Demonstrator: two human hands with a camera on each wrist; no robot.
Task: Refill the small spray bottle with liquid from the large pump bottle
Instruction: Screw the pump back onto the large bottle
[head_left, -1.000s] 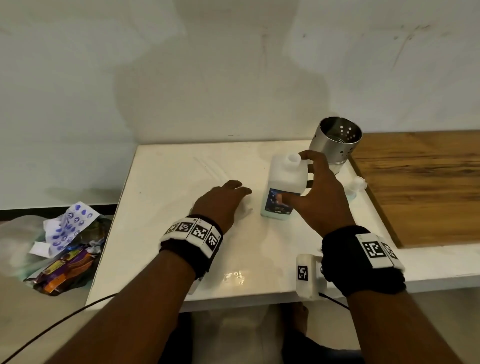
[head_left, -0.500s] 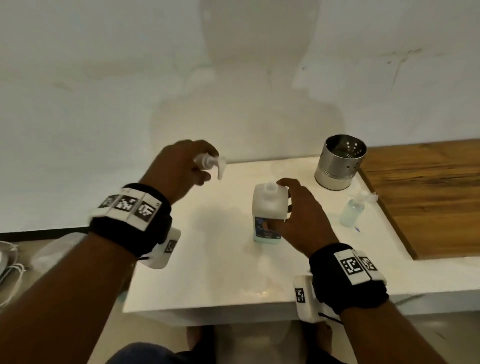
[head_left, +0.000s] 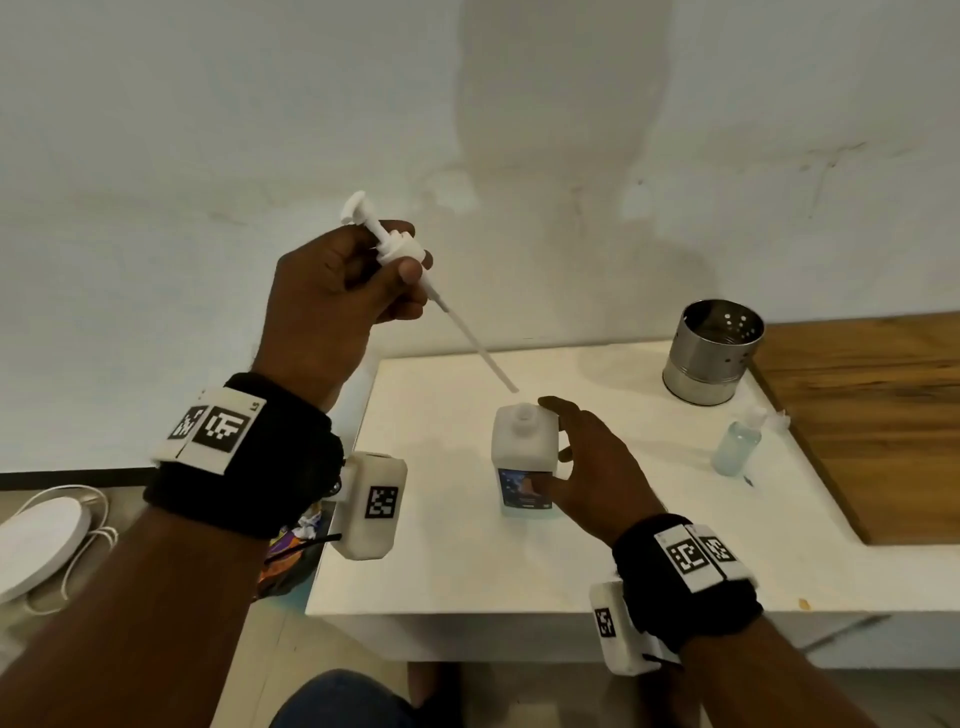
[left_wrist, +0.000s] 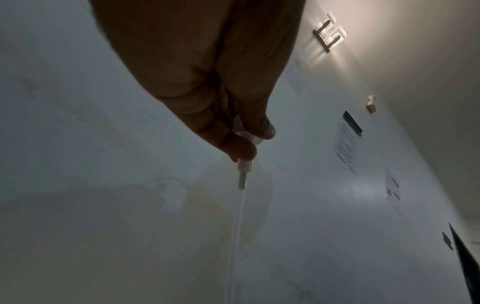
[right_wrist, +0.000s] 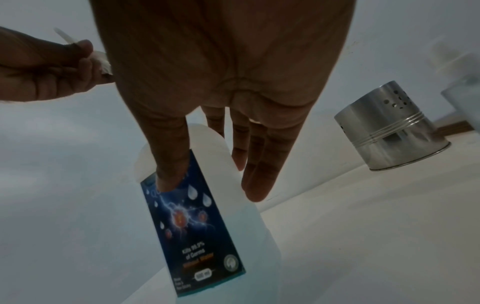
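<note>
Hovering pump (head_left: 395, 247) in left hand (head_left: 332, 296)

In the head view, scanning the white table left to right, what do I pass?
large pump bottle, open-necked, with the right hand against it → small spray bottle → wooden board. The steel cup sits farther back, overlapping the spray bottle's span, so I leave it unordered.

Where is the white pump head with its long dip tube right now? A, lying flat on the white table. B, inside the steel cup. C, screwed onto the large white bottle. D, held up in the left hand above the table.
D: the left hand grips the white pump head with its long dip tube in the air, and the large white bottle stands with its neck open.
</note>
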